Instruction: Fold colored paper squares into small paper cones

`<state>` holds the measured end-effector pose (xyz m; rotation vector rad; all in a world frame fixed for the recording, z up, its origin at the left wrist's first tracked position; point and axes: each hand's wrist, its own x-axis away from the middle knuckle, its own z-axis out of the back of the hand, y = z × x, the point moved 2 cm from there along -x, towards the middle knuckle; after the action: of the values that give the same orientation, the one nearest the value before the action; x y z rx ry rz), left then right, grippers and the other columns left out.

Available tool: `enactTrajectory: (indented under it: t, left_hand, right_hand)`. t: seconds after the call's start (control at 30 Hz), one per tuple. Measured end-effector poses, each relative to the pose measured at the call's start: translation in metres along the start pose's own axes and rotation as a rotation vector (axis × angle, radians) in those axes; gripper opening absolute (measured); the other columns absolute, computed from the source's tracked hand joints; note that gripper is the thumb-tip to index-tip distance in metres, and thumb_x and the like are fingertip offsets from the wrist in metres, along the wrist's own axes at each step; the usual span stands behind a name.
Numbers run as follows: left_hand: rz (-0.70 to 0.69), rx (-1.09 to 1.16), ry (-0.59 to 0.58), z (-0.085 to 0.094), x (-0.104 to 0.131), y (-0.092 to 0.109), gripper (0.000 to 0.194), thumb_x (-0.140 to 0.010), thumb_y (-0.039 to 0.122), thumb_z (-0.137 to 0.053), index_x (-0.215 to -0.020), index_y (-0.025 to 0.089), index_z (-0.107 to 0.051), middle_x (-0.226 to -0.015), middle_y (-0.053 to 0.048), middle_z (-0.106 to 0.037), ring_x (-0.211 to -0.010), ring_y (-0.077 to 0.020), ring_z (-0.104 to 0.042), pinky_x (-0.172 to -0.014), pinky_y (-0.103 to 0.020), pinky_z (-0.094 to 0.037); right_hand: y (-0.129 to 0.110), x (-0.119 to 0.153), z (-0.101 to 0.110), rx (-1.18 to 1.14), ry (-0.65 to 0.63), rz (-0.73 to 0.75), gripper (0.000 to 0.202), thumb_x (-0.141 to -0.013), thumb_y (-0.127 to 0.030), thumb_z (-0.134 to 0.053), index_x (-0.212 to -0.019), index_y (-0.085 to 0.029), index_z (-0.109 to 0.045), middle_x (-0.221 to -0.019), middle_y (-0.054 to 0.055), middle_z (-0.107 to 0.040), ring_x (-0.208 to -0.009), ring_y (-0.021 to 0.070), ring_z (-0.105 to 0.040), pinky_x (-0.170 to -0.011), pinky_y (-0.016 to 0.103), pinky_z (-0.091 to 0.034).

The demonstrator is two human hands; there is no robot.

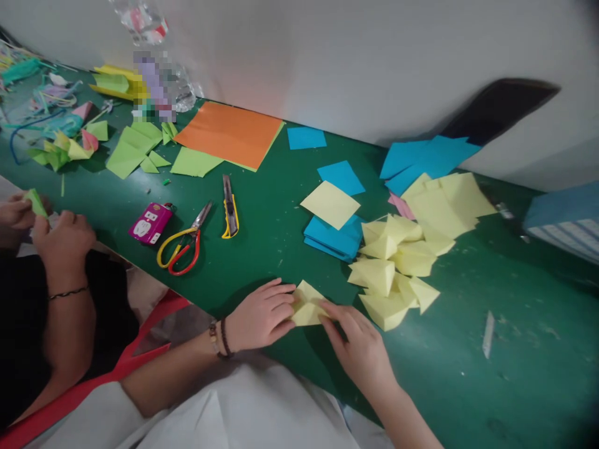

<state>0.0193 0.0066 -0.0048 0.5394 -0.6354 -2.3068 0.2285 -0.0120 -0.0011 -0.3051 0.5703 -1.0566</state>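
Observation:
A small pale yellow sheet of paper (307, 304), partly folded with creases across it, lies at the table's near edge between my hands. My left hand (262, 317), with beaded bracelets at the wrist, grips its left side between fingers and thumb. At its right corner, my right hand (358, 342) pinches the paper with thumb and forefinger. Just beyond my right hand is a heap of folded yellow paper pieces (379, 274). A stack of blue paper squares (333, 238) sits beyond the sheet, with a flat yellow square (330, 204) partly over it.
Left of centre lie scissors (180, 246), a yellow utility knife (230, 209) and a purple box (150, 223). Farther back are orange paper (229, 134) and green paper pieces (133, 149). A co-worker's hands (65, 237) hold green paper at left. A loose blade (488, 335) lies at right.

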Motion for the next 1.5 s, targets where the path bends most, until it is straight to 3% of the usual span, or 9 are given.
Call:
enactTrajectory:
  t: [0.1, 0.2, 0.33, 0.5, 0.7, 1.17, 1.37, 1.5]
  left_hand:
    - [0.089, 0.034, 0.030, 0.001, -0.004, 0.001, 0.024, -0.093, 0.019, -0.047, -0.115, 0.012, -0.054, -0.115, -0.011, -0.066, -0.121, -0.0195, -0.054, -0.110, -0.041, -0.040]
    - [0.059, -0.006, -0.029, 0.002, -0.007, 0.001, 0.037, -0.092, 0.015, -0.044, -0.129, 0.015, -0.048, -0.119, -0.010, -0.061, -0.119, -0.0205, -0.053, -0.108, -0.042, -0.042]
    - [0.051, -0.075, -0.045, 0.004, -0.008, 0.000, 0.034, -0.091, 0.015, -0.046, -0.123, 0.018, -0.057, -0.118, -0.012, -0.057, -0.113, -0.0241, -0.053, -0.098, -0.041, -0.047]
    - [0.039, -0.146, -0.104, 0.004, -0.012, 0.000, 0.031, -0.091, 0.015, -0.045, -0.119, 0.017, -0.059, -0.141, -0.011, -0.048, -0.108, -0.0228, -0.054, -0.095, -0.041, -0.047]
    - [0.004, -0.139, -0.106, 0.004, -0.014, -0.001, 0.029, -0.091, 0.014, -0.047, -0.117, 0.016, -0.059, -0.132, -0.006, -0.060, -0.115, -0.0205, -0.050, -0.099, -0.039, -0.043]
    - [0.003, -0.156, -0.148, 0.006, -0.017, 0.000, 0.027, -0.090, 0.015, -0.049, -0.114, 0.016, -0.060, -0.132, -0.007, -0.059, -0.115, -0.0224, -0.049, -0.096, -0.039, -0.042]
    - [0.032, -0.161, -0.199, 0.008, -0.020, -0.001, 0.036, -0.091, 0.016, -0.048, -0.127, 0.015, -0.054, -0.133, -0.009, -0.057, -0.116, -0.0231, -0.048, -0.095, -0.040, -0.042]
    - [0.026, -0.172, -0.210, 0.009, -0.023, -0.002, 0.031, -0.095, 0.021, -0.045, -0.123, 0.016, -0.056, -0.130, -0.008, -0.058, -0.115, -0.0234, -0.048, -0.093, -0.040, -0.044]
  right_hand:
    - [0.002, -0.009, -0.006, 0.061, 0.007, -0.061, 0.020, -0.097, -0.027, -0.045, -0.110, -0.020, -0.059, -0.083, 0.005, -0.070, -0.069, 0.0164, -0.065, -0.064, 0.029, -0.052]
    - [0.004, -0.015, -0.008, 0.110, -0.009, -0.036, 0.018, -0.097, -0.026, -0.046, -0.105, -0.019, -0.061, -0.083, 0.005, -0.069, -0.073, 0.0174, -0.065, -0.066, 0.029, -0.050]
    - [0.005, -0.020, -0.007, 0.116, -0.043, -0.026, 0.020, -0.097, -0.025, -0.046, -0.101, -0.019, -0.064, -0.083, 0.005, -0.069, -0.077, 0.0174, -0.064, -0.068, 0.028, -0.049]
    - [0.005, -0.024, -0.006, 0.139, -0.062, -0.028, 0.024, -0.098, -0.026, -0.045, -0.097, -0.018, -0.068, -0.081, 0.005, -0.068, -0.074, 0.0156, -0.064, -0.066, 0.026, -0.048]
    - [0.006, -0.027, -0.006, 0.148, -0.087, -0.013, 0.027, -0.098, -0.027, -0.045, -0.099, -0.019, -0.070, -0.080, 0.005, -0.067, -0.074, 0.0156, -0.064, -0.067, 0.026, -0.049]
    - [0.007, -0.026, -0.007, 0.135, -0.108, -0.024, 0.028, -0.098, -0.027, -0.043, -0.102, -0.019, -0.070, -0.080, 0.005, -0.067, -0.075, 0.0153, -0.063, -0.067, 0.026, -0.050]
    - [0.007, -0.027, -0.006, 0.142, -0.094, -0.023, 0.028, -0.099, -0.028, -0.043, -0.101, -0.019, -0.070, -0.080, 0.005, -0.067, -0.073, 0.0146, -0.063, -0.066, 0.025, -0.049]
    - [0.006, -0.026, -0.008, 0.134, -0.083, -0.026, 0.027, -0.098, -0.027, -0.045, -0.099, -0.018, -0.070, -0.080, 0.005, -0.067, -0.073, 0.0154, -0.063, -0.066, 0.026, -0.049]
